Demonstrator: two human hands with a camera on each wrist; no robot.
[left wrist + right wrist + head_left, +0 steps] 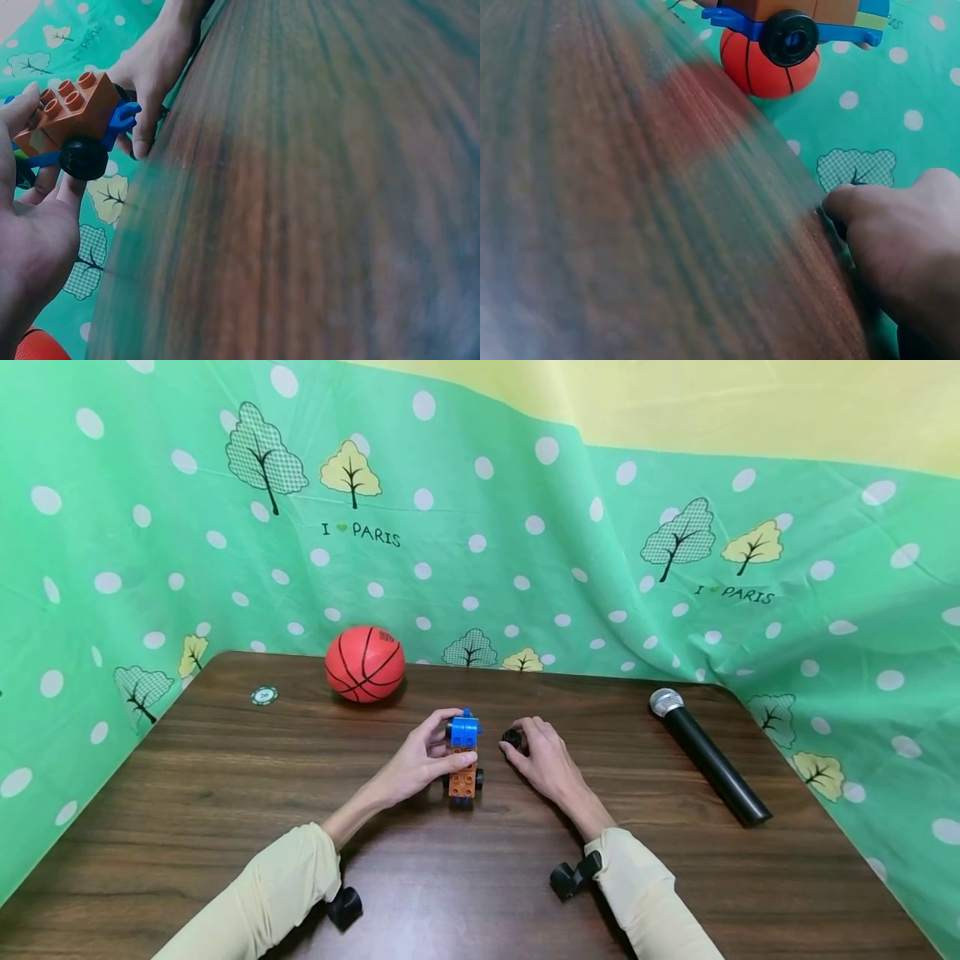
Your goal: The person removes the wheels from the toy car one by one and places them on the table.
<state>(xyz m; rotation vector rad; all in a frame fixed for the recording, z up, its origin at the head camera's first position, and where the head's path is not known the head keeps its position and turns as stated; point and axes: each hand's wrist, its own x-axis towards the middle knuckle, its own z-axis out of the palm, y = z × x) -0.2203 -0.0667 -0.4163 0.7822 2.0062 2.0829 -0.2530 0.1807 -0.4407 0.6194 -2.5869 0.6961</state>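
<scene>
A toy car point(463, 783) built of orange and blue blocks is in my left hand point(420, 764), thumb on top and fingers along its far side. The left wrist view shows the studs of its orange block point(73, 105), a black wheel point(84, 157) and a blue hook-like end piece point(124, 118). To the right of the car, my right hand point(549, 760) pinches a small black toy wheel point(513, 738) down at the tabletop. In the right wrist view the right hand point(907, 232) hides most of that wheel, while the car's side wheel point(788, 38) shows above.
A red toy basketball point(365, 664) sits at the back of the wooden table point(450, 893), behind the left hand. Farther left lies a poker chip point(264, 695). On the right lies a black microphone point(712, 760) with a silver head. A green dotted cloth point(480, 577) hangs behind.
</scene>
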